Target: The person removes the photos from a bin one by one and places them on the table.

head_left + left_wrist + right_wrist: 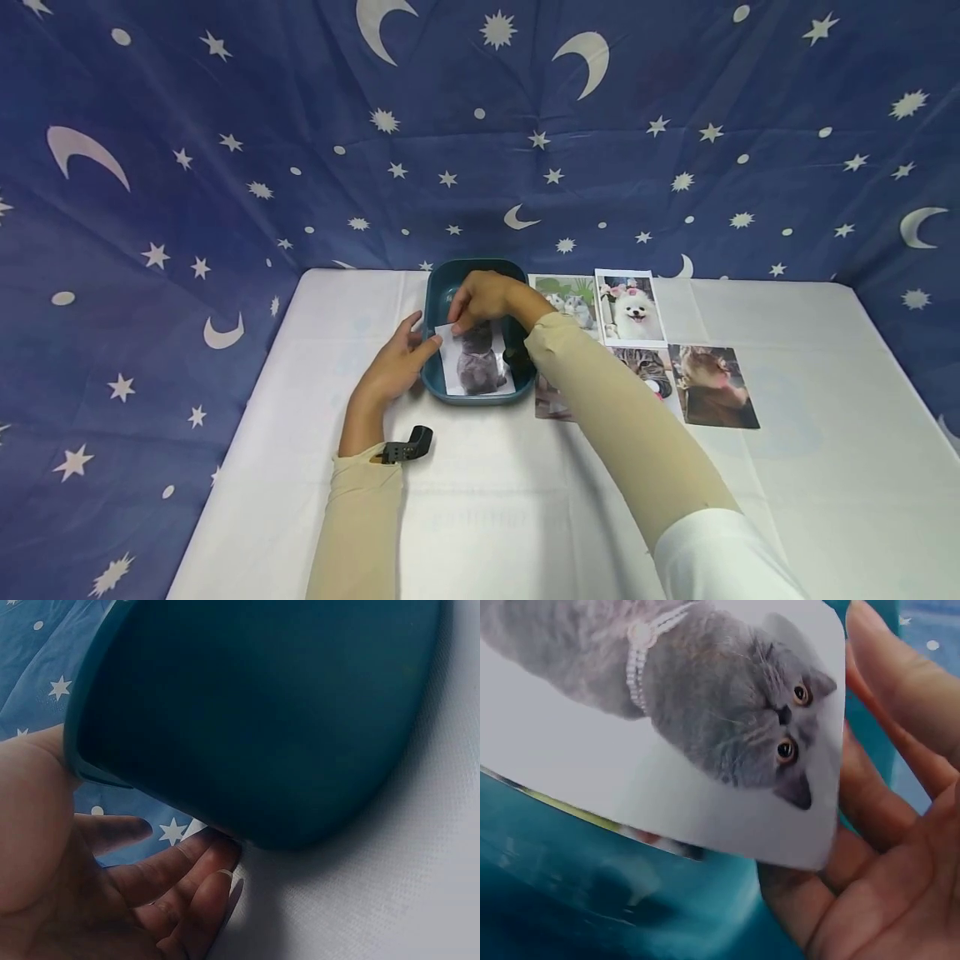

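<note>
A teal plastic basin (474, 400) stands near the back of the white table. My right hand (482, 298) reaches over it and holds a photo of a grey cat (478, 367) by its upper end. In the right wrist view, fingers (866, 802) go behind the edge of the cat photo (705, 697). The coloured edge of another card (592, 817) shows beneath it. At the basin's left side, my left hand (397, 362) grips its rim with the thumb over the top; its other fingers (172, 877) lie along the outer wall.
To the right lie a hamster photo (562, 296), a white dog photo (633, 312), a tabby cat photo (645, 367) and a brown animal photo (712, 387). Another photo (551, 404) is partly under my right arm. A blue star-patterned cloth (480, 167) hangs behind.
</note>
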Tool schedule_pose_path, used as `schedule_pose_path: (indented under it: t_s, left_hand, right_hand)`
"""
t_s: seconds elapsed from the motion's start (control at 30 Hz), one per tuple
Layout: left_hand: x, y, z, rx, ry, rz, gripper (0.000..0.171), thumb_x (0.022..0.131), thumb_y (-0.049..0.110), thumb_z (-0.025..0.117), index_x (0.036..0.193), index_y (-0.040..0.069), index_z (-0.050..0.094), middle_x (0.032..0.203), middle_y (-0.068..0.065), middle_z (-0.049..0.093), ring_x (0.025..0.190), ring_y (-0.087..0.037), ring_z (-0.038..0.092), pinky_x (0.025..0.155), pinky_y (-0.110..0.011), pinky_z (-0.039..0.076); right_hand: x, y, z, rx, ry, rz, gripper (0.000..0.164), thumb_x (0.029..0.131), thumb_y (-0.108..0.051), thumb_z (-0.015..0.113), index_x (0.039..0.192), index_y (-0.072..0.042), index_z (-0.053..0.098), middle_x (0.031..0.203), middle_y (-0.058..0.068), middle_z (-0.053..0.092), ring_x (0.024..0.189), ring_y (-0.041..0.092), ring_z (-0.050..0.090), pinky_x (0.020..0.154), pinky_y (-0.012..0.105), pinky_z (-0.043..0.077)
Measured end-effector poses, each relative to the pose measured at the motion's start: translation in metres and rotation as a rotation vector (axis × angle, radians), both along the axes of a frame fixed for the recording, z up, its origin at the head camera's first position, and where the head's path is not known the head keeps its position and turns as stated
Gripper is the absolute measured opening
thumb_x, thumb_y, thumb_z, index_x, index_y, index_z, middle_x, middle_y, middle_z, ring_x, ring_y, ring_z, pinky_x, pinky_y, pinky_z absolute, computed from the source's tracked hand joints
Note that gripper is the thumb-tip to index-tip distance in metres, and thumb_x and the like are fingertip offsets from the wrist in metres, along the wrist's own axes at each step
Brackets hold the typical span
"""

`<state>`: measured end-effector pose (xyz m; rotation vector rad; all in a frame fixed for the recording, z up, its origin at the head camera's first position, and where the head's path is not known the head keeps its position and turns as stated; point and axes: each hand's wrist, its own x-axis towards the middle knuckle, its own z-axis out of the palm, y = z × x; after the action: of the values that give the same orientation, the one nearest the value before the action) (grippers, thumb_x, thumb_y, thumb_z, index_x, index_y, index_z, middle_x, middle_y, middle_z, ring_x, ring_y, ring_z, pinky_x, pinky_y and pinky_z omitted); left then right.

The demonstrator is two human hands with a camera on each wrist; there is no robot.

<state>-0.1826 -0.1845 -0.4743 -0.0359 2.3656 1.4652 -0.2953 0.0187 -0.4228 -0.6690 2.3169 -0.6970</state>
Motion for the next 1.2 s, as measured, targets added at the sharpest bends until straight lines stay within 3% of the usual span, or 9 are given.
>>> schedule_pose_path:
  t_s: [0.13, 0.2, 0.4, 0.53, 0.63, 0.8, 0.9, 1.03, 1.2]
  left_hand:
    - [0.000, 0.000, 0.000, -0.001, -0.008, 0.006, 0.079, 0.102, 0.052, 0.055, 0.165, 0.026, 0.015, 0.160, -0.016, 0.041, 0.143, -0.037, 0.046, 0.117, -0.056, 0.037]
    - [0.000, 0.000, 0.000, -0.006, -0.007, 0.006, 0.079, 0.102, 0.051, 0.055, 0.165, 0.026, 0.015, 0.160, -0.016, 0.040, 0.144, -0.037, 0.044, 0.117, -0.057, 0.036]
    - [0.001, -0.001, 0.000, 0.005, -0.006, 0.005, 0.079, 0.103, 0.049, 0.055, 0.165, 0.025, 0.014, 0.160, -0.017, 0.040, 0.144, -0.038, 0.044, 0.118, -0.057, 0.035]
    - [0.001, -0.001, -0.001, 0.009, -0.010, 0.004, 0.079, 0.104, 0.049, 0.055, 0.166, 0.025, 0.013, 0.161, -0.017, 0.038, 0.146, -0.038, 0.041, 0.120, -0.058, 0.033]
    - [0.001, 0.000, -0.001, 0.008, -0.006, 0.007, 0.078, 0.104, 0.048, 0.055, 0.166, 0.025, 0.013, 0.161, -0.018, 0.038, 0.147, -0.039, 0.040, 0.120, -0.058, 0.031]
    - [0.000, 0.000, -0.001, -0.002, 0.012, 0.007, 0.078, 0.104, 0.046, 0.055, 0.166, 0.023, 0.014, 0.161, -0.020, 0.038, 0.146, -0.039, 0.041, 0.120, -0.057, 0.032]
    - [0.000, 0.000, -0.001, -0.007, 0.016, 0.008, 0.078, 0.104, 0.046, 0.056, 0.165, 0.023, 0.014, 0.161, -0.020, 0.038, 0.147, -0.039, 0.041, 0.121, -0.057, 0.031]
    - [-0.001, 0.000, -0.002, -0.007, 0.010, 0.012, 0.078, 0.104, 0.046, 0.056, 0.165, 0.024, 0.014, 0.162, -0.019, 0.038, 0.148, -0.039, 0.040, 0.122, -0.057, 0.028]
    - [-0.001, -0.001, -0.003, -0.007, 0.005, 0.012, 0.078, 0.103, 0.047, 0.056, 0.165, 0.025, 0.015, 0.161, -0.017, 0.039, 0.147, -0.038, 0.040, 0.122, -0.057, 0.028]
  right_hand:
    - [0.006, 0.000, 0.009, -0.011, -0.070, 0.049, 0.029, 0.087, -0.019, 0.082, 0.117, -0.019, 0.079, 0.112, -0.001, 0.076, 0.105, 0.015, 0.067, 0.096, 0.034, 0.054]
    - [0.009, 0.001, 0.012, 0.007, -0.076, 0.074, 0.035, 0.089, -0.017, 0.081, 0.123, -0.020, 0.076, 0.115, 0.002, 0.075, 0.104, 0.017, 0.067, 0.093, 0.034, 0.054]
    - [0.015, 0.013, 0.019, 0.010, 0.081, 0.086, 0.038, 0.091, -0.018, 0.079, 0.127, -0.027, 0.074, 0.107, 0.005, 0.073, 0.079, 0.017, 0.060, 0.070, 0.030, 0.050]
    - [0.017, 0.037, 0.030, -0.115, 0.135, 0.023, 0.037, 0.092, -0.019, 0.079, 0.126, -0.030, 0.074, 0.131, -0.001, 0.069, 0.105, 0.021, 0.066, 0.089, 0.038, 0.054]
    - [0.020, 0.067, 0.038, -0.211, 0.137, -0.054, 0.037, 0.092, -0.020, 0.079, 0.127, -0.030, 0.074, 0.137, -0.002, 0.066, 0.117, 0.024, 0.066, 0.095, 0.046, 0.055]
    - [0.024, 0.136, 0.036, -0.325, 0.141, -0.273, 0.038, 0.089, -0.022, 0.082, 0.126, -0.022, 0.073, 0.110, 0.006, 0.074, 0.076, 0.024, 0.064, 0.063, 0.044, 0.056]
    - [0.023, 0.182, 0.030, -0.327, 0.162, -0.392, 0.039, 0.089, -0.023, 0.081, 0.126, -0.016, 0.072, 0.099, 0.008, 0.072, 0.073, 0.020, 0.062, 0.060, 0.037, 0.056]
    - [0.023, 0.241, 0.025, -0.301, 0.167, -0.501, 0.041, 0.093, -0.025, 0.078, 0.132, -0.015, 0.070, 0.111, 0.003, 0.068, 0.078, 0.015, 0.064, 0.063, 0.034, 0.057]
    - [0.019, 0.301, 0.023, -0.209, 0.251, -0.563, 0.044, 0.096, -0.029, 0.073, 0.137, -0.014, 0.067, 0.129, 0.005, 0.063, 0.087, 0.010, 0.058, 0.064, 0.028, 0.053]
